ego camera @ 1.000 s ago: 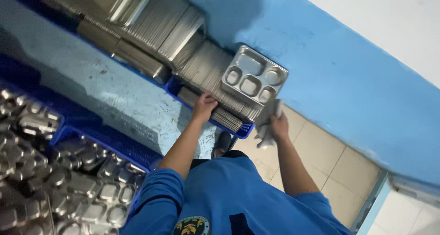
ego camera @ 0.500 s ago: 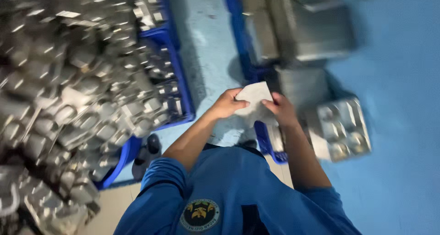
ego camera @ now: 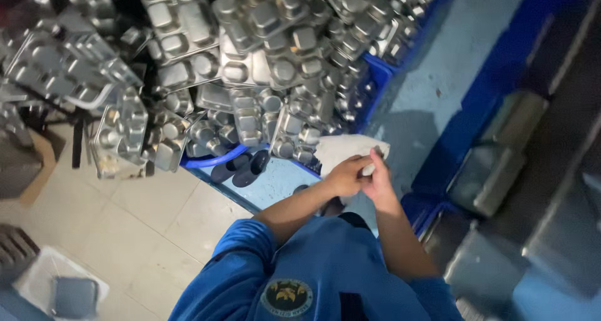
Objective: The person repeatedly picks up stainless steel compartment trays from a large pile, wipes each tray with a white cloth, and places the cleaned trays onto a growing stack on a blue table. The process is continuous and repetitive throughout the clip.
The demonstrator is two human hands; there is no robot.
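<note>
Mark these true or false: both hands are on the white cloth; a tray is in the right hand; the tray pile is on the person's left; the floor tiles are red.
1. Both hands, left hand and right hand, hold the white cloth: true.
2. The right hand holds a tray: false, only the cloth.
3. The heap of steel trays lies to the person's left: true.
4. The floor tiles are red: false, pale beige.

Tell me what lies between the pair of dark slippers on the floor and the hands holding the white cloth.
In the head view, only bare blue floor separates the dark slippers from the left hand, right hand and white cloth.
</note>
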